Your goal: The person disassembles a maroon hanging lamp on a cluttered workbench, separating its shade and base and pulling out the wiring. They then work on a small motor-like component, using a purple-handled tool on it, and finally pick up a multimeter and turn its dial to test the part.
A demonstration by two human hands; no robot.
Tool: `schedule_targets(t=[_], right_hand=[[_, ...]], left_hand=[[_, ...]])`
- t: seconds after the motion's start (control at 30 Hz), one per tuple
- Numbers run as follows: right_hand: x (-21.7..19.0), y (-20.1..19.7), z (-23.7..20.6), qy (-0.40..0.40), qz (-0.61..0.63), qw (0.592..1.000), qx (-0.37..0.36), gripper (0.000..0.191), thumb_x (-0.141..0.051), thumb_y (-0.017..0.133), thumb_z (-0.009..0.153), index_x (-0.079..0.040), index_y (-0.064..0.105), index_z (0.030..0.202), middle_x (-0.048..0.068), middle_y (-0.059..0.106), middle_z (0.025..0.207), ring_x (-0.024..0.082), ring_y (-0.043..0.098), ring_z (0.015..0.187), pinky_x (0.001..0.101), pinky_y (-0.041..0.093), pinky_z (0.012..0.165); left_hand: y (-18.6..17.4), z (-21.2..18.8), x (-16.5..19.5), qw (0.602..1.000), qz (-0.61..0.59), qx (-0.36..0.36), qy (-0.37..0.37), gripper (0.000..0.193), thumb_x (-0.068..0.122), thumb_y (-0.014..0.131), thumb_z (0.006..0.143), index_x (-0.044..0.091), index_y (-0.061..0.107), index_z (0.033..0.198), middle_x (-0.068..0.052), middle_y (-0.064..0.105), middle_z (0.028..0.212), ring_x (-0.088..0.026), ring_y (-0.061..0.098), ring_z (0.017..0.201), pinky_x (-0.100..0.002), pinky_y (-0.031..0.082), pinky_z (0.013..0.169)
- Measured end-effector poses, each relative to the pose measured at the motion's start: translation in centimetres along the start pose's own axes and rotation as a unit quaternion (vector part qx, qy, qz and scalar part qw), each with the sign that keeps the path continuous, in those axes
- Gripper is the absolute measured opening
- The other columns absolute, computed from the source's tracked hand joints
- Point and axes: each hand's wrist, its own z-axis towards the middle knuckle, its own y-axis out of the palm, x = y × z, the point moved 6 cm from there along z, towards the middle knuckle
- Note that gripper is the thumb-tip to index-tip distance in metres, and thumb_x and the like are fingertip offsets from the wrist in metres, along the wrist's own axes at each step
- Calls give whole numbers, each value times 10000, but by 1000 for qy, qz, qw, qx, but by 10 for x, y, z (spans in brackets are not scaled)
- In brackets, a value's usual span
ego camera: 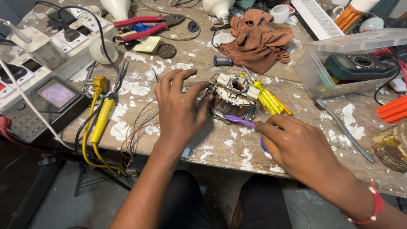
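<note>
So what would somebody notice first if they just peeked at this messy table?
Probably the two hands in the middle: the left hand steadies a small motor part with white plastic pieces, while the right hand points a purple toothbrush at it. Next, the crumpled brown rag behind the motor and the bright yellow soldering iron lying to the left.

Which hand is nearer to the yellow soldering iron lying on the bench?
Left. The left hand rests on the motor part, just right of the yellow soldering iron. The right hand, gripping a purple brush, sits much farther right, beyond the motor part.
</note>
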Motion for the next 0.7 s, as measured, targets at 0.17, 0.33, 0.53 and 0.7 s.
schedule_targets(t=[0.17, 0.33, 0.53, 0.7], right_hand=[[-9, 1, 4, -29, -19, 999, 38, 232, -159, 719, 860, -116, 749, 1086, 70, 688, 903, 284, 696, 764, 414, 551, 622], [-24, 12, 17, -56, -4, 996, 71, 313, -125, 714, 850, -87, 734, 1160, 78, 664, 882, 284, 683, 768, 421, 540, 626], [-8, 5, 2, -46, 4, 998, 48, 300, -139, 716, 825, -98, 746, 1120, 85, 677, 897, 295, 687, 761, 417, 552, 628], [13, -6, -11, 27, -10, 1000, -5, 240, -173, 728, 825, -141, 784, 1057, 70, 696, 863, 293, 701, 757, 427, 555, 634]], left_hand=[[-1, -1, 0, 1000, -3, 5, 0, 233, 171, 833, 824, 111, 770, 1040, -116, 639, 1309, -373, 486, 1317, -524, 345, 1104], [-2, 1, 2, 1000, -2, 10, -7, 198, 177, 828, 837, 125, 781, 1022, -109, 644, 1302, -369, 488, 1316, -518, 346, 1104], [0, 0, 1, 1000, -6, 3, -12, 210, 181, 829, 839, 123, 782, 1036, -110, 644, 1300, -368, 487, 1316, -518, 347, 1102], [1, 0, 0, 1000, -2, -1, -11, 203, 190, 834, 845, 127, 782, 1031, -109, 641, 1299, -370, 482, 1321, -523, 345, 1102]])
